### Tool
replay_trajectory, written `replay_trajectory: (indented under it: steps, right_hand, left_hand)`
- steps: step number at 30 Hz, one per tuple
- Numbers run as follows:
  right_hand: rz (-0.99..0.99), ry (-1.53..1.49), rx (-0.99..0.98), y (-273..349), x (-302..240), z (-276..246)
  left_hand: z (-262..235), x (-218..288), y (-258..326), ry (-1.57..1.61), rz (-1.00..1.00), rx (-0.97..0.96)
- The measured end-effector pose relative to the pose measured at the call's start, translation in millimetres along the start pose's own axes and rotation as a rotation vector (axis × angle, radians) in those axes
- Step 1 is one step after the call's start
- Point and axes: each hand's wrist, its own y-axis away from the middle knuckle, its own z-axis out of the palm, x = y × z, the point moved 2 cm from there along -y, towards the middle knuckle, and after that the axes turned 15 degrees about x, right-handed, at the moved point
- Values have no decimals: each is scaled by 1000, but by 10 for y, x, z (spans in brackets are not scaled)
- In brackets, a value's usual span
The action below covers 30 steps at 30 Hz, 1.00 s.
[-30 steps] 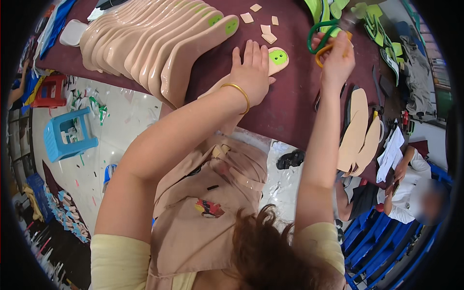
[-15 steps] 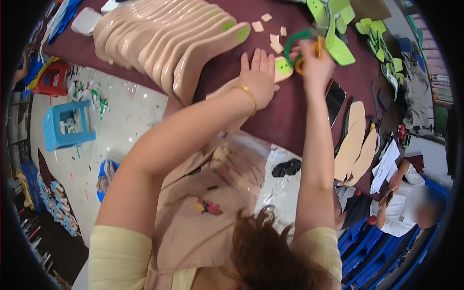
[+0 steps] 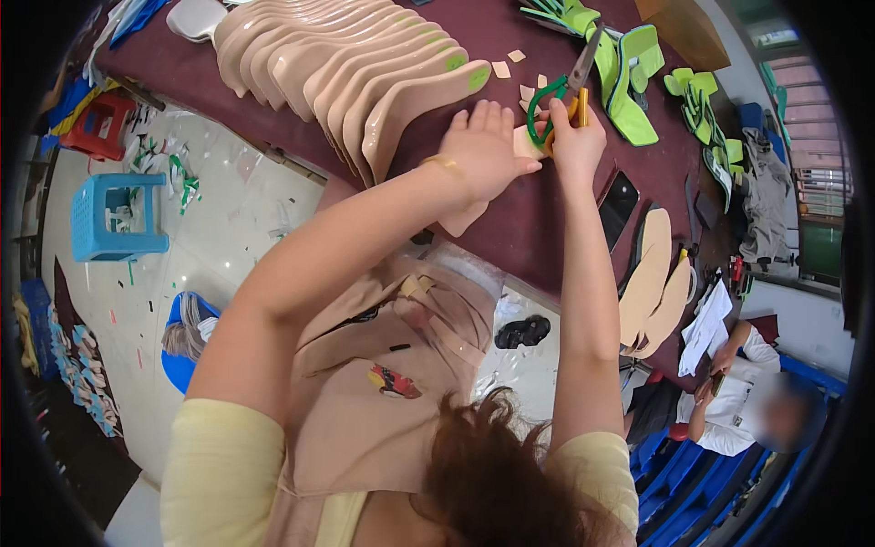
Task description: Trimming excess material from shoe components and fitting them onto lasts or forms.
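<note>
A beige, foot-shaped sole (image 3: 462, 221) lies on the dark red table, mostly covered by my left hand (image 3: 481, 150). That hand rests flat on it, fingers stretched out and thumb apart. Past my fingers, the sole's pale end (image 3: 526, 144) shows. Just right of it, my right hand (image 3: 576, 150) is closed round scissors (image 3: 581, 66) with a green handle loop, blades pointing up and away. A yellow-orange part (image 3: 582, 108) shows at the same hand; I cannot tell whether it belongs to the scissors. Small beige squares (image 3: 501, 70) are scattered beyond my hands.
Glossy beige soles (image 3: 392, 114) with green end patches stand in a long row at left. Green sandal straps (image 3: 629, 87) lie at far right. A phone (image 3: 619, 208) and flat tan soles (image 3: 645, 283) are nearer. A blue stool (image 3: 118, 219) stands left; a person (image 3: 729, 392) sits right.
My right hand has turned the scissors so their blades point upward. The green patch at the sole's end no longer shows; a pale surface does. The whole view has shifted slightly.
</note>
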Motion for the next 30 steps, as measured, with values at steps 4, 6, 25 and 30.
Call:
replay_trajectory:
  steps: [4, 6, 25, 30]
  right_hand:
    - [9, -103, 103, 165, 34, -88]
    - [-9, -69, 125, 148, 37, -123]
    - [42, -34, -18, 336, -231, 19]
    - [-489, 531, 446, -277, 137, -580]
  left_hand:
    - [-823, -102, 573, 154, -166, -43]
    - [-755, -206, 705, 145, -297, -137]
    - [-482, -344, 704, 923, -713, 100]
    - [-411, -405, 916, 923, -612, 234]
